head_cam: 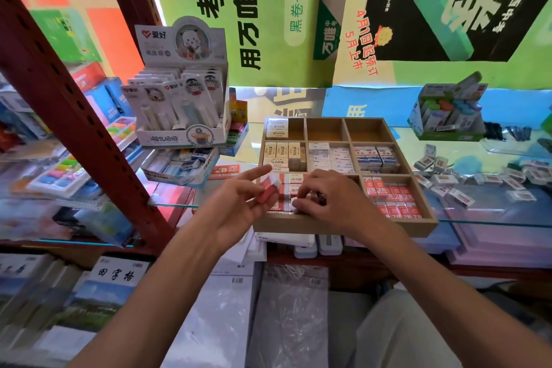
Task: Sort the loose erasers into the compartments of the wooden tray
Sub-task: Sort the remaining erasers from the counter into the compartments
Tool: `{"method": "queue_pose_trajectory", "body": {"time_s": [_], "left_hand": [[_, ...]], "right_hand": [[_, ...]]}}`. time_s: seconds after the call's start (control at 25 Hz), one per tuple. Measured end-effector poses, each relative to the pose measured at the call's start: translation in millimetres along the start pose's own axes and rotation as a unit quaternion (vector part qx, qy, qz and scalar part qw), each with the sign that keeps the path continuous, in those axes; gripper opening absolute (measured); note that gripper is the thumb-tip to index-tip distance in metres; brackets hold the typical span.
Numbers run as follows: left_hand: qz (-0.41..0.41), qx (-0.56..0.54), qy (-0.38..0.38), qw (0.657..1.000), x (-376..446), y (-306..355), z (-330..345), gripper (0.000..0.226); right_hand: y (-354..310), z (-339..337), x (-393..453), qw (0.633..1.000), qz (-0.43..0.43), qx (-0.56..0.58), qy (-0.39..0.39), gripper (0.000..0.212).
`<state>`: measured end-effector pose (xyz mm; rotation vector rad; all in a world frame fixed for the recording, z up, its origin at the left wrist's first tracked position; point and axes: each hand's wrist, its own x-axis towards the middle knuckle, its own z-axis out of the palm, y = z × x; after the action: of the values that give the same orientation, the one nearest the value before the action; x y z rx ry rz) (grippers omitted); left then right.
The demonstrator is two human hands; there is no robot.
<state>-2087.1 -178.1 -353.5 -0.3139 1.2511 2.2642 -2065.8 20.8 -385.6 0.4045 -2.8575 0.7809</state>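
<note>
A wooden tray (343,225) with nine compartments was seen on a glass shelf (493,212), its front edge hanging over the shelf edge. A red eraser (266,192) was held in the left hand (239,206), pinched by curled fingers and thumb, with the index finger stretched out toward the tray's near-left corner. The right hand (325,203) was laid palm down over the front-left and front-middle compartments, fingertips curled onto the red-and-white erasers (288,188) packed there; whether one was actually gripped could not be told. The front-right compartment was filled with red 2B erasers (394,197). The middle row was filled with cream, white and blue-and-white erasers. Only a few white erasers (277,128) were seen in the back-left compartment; the other two back ones were seen bare. Loose erasers (478,182) were scattered on the glass to the right of the tray. A cardboard display box (179,104) of carded items was seen to the tray's left.
</note>
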Motion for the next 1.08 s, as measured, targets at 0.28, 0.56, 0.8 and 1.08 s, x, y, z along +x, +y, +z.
{"method": "queue_pose_trajectory", "body": {"time_s": [0.28, 0.56, 0.8, 1.08], "left_hand": [[0.036, 0.036, 0.014, 0.999, 1, -5, 6, 0.027], [0.141, 0.283, 0.01, 0.949, -4, -8, 8, 0.017], [0.225, 0.441, -0.004, 0.869, -2, -9, -11, 0.027], [0.297, 0.673, 0.036, 0.676, 16, -8, -28, 0.016]], "right_hand": [[1, 1, -1, 1.0, -0.005, -0.028, 0.003, 0.021], [-5, 4, -1, 1.0, 0.002, -0.015, 0.013, 0.016], [-6, 4, 1, 1.0, -0.005, -0.008, 0.006, 0.012], [-4, 1, -1, 1.0, -0.007, 0.013, 0.005, 0.011]]}}
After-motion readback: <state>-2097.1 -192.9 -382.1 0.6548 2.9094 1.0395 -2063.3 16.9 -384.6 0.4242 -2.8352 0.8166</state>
